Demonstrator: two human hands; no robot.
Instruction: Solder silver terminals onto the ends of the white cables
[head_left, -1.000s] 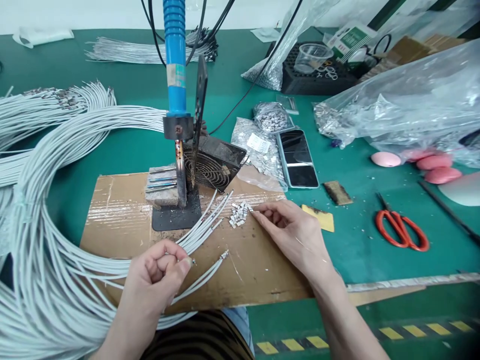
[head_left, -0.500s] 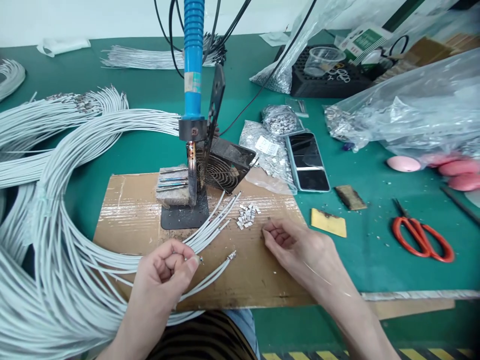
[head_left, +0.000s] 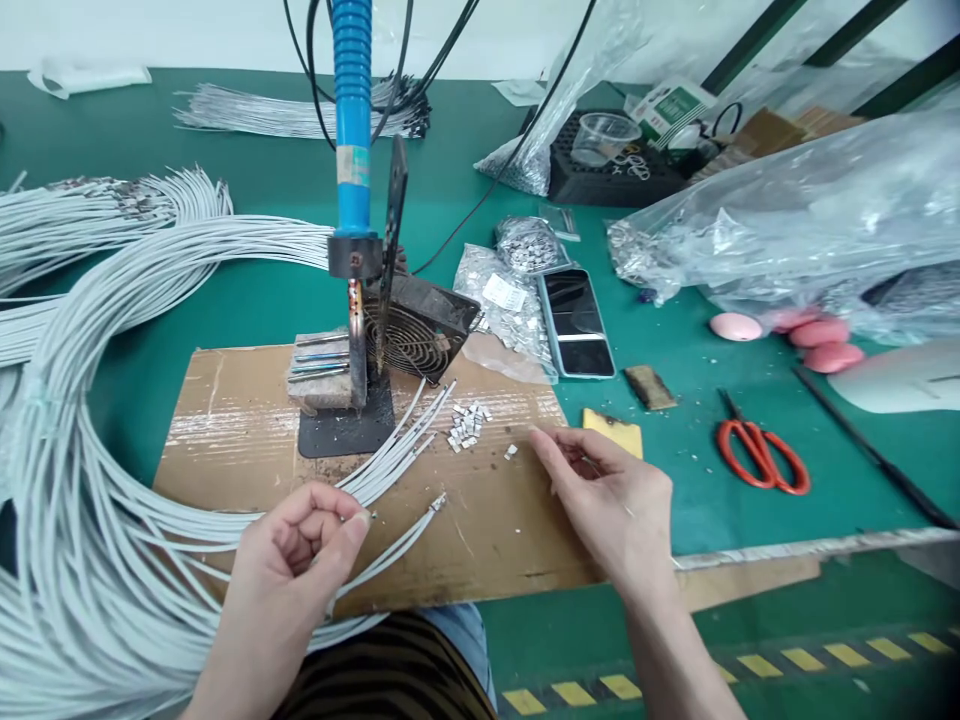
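Note:
My left hand (head_left: 304, 545) is closed in a pinch on the end of a thin white cable (head_left: 247, 520), low over a cardboard sheet (head_left: 247, 400). My right hand (head_left: 611, 500) hovers at the sheet's right edge with fingers curled, thumb against forefinger; anything between them is too small to make out. A small heap of metal terminals (head_left: 466, 427) lies left of it, with one stray terminal (head_left: 511, 452) nearer the fingers. Several white cable ends (head_left: 409, 445) fan out toward a blue-handled soldering iron (head_left: 352, 120) clamped upright on a stand (head_left: 345, 430).
A big coil of white cables (head_left: 90, 420) fills the left side. A small fan (head_left: 416, 330) sits behind the stand. A phone (head_left: 575, 322), bags of terminals (head_left: 510, 300), yellow sponge (head_left: 616, 432), red scissors (head_left: 761, 455) and clear plastic bags (head_left: 787, 220) lie to the right.
My right hand drew back from the terminal heap toward the right and closed into a pinch. A stray terminal now lies apart from the heap. The left hand kept its grip.

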